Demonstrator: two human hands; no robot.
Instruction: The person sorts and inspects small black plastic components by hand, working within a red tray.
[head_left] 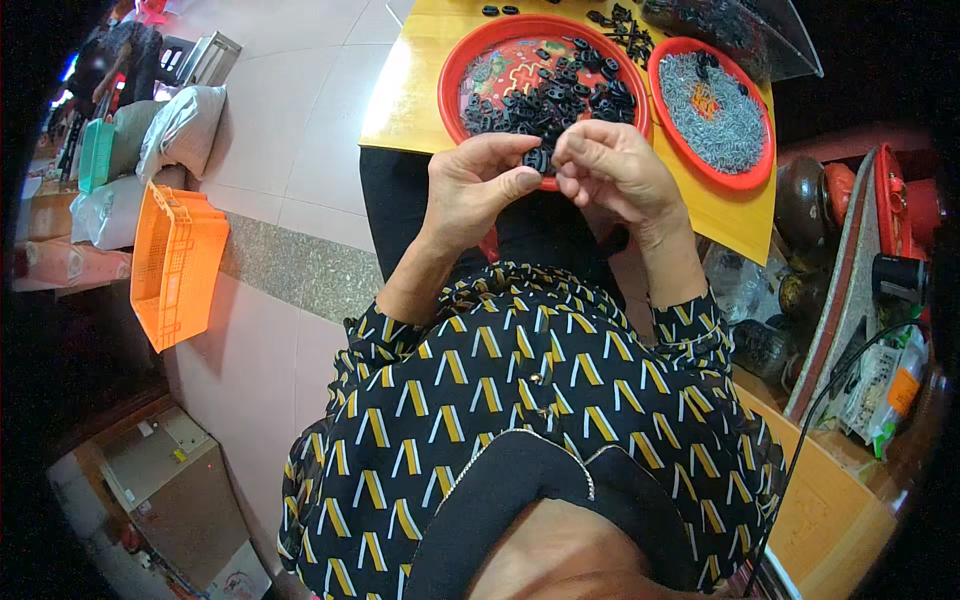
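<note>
My left hand (470,192) pinches a small black plastic part (538,159) between thumb and forefinger, at the near rim of a round red tray (453,60). Close to the right of that part, my right hand (628,172) is closed with thumb and forefinger pressed together; whatever it holds is too small to make out. Many loose black plastic parts (570,90) lie in the tray, over its patterned bottom. To its right, a second red tray (768,150) holds a heap of small silvery metal pieces (715,120), with a few orange and black bits among them.
Both trays stand on a yellow table (415,100), with more black pieces (625,35) behind them. A clear plastic container (740,30) sits at the far right corner. On the floor to the left is an orange crate (180,265). Dark jars (805,205) crowd the right side.
</note>
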